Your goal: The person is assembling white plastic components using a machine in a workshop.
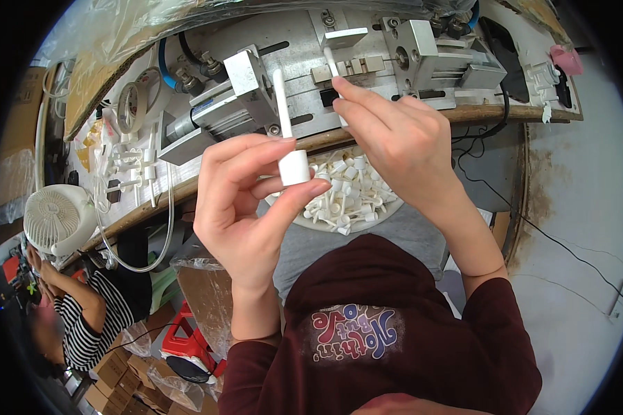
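Observation:
My left hand (237,200) is raised over the near edge of the bench, its fingers pinching a white plastic spoon-like piece (295,168) by its cup-shaped end. The thin stem points up and away. At the metal fixture, my right hand (407,142) grips a second white plastic stick (330,62) with thumb and fingertips; its lower end is partly hidden by the fingers. This stick lies across a small slotted block (356,66), under a raised metal plate (344,37). Below my hands, a round basin (389,213) holds many similar white pieces.
Metal clamp units flank the fixture at left (250,79) and right (415,55). A tape roll (129,107) and a white fan (54,220) are at the left. Beyond the fan, a co-worker in a striped shirt (111,304) sits near a red stool (180,340). Black cables hang at right.

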`<state>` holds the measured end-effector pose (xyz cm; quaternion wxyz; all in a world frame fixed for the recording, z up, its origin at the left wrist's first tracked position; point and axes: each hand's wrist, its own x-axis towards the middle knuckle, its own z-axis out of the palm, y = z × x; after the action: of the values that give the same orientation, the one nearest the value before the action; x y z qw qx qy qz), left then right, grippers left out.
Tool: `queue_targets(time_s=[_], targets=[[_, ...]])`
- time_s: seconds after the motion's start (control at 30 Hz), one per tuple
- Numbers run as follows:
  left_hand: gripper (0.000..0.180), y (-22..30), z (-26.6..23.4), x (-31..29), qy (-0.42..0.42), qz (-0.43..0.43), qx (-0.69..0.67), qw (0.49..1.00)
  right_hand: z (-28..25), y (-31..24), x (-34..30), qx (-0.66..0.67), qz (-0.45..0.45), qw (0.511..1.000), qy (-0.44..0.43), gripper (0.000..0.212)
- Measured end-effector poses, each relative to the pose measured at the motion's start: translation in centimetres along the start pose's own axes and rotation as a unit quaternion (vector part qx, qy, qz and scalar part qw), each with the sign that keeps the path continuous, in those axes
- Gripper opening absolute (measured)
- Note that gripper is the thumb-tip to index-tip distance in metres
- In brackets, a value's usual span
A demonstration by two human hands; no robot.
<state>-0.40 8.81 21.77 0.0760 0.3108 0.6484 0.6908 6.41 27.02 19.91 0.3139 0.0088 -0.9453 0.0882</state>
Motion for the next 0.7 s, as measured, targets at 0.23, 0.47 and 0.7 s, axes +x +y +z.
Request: queue_targets(time_s=[0.23, 0.47, 0.7], targets=[[0.042, -0.4, 0.7, 0.3, -0.024, 0.075, 0.16, 0.984, -0.3, -0.2, 0.7, -0.006, 0.009, 1.0, -0.015, 0.01], [0.043, -1.4, 1.0, 0.1, -0.026, 0.113, 0.214, 0.97, -0.4, -0.2, 0.8, -0.009, 0.007, 1.0, -0.018, 0.011], [0.034, -3.0, 2.2, 0.9, -0.045, 0.18, 0.359, 0.915, -0.9, 0.8, 0.1, 0.142, 0.083, 0.986, 0.016, 0.017]])
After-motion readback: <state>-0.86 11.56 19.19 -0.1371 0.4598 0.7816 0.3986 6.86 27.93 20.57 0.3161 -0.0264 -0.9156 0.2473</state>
